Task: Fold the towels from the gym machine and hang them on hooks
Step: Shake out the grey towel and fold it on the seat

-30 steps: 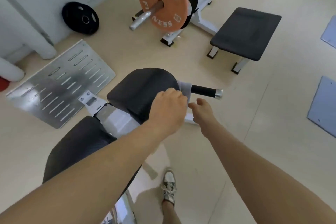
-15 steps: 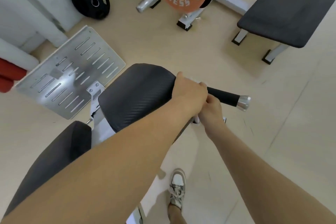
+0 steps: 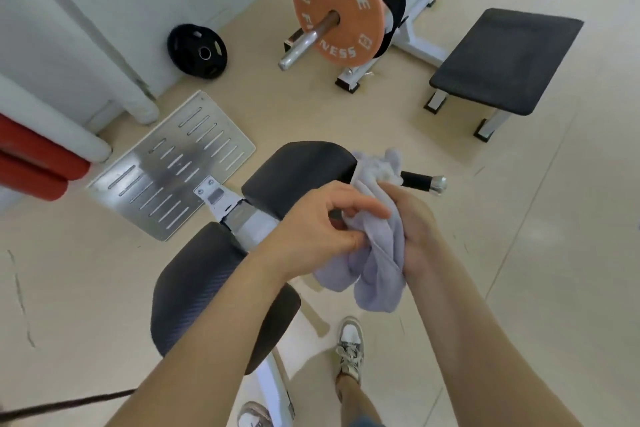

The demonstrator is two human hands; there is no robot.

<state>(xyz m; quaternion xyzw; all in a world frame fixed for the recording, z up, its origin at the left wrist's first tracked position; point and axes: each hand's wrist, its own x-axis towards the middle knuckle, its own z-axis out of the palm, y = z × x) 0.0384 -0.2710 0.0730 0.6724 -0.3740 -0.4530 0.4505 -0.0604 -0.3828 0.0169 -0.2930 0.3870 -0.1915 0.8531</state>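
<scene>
A crumpled pale lavender towel [image 3: 377, 253] hangs in the air between both hands, just in front of the gym machine's black handle [image 3: 420, 181]. My left hand [image 3: 322, 222] pinches the towel's left side with thumb and fingers. My right hand [image 3: 414, 222] grips its right side, fingers hidden behind the cloth. The towel's upper end bunches near the black upper pad [image 3: 298, 173]. No hooks are in view.
The machine's lower black pad [image 3: 201, 281] and steel footplate [image 3: 166, 166] lie left of my arms. An orange weight plate [image 3: 337, 7] on a bar, a black bench [image 3: 509, 55], and a black plate [image 3: 197, 50] by the wall stand farther off. My shoes [image 3: 349, 350] are below.
Both hands have pulled the towel off the machine's handle and lifted it toward me; before, they were closed around it at the handle beside the upper pad.
</scene>
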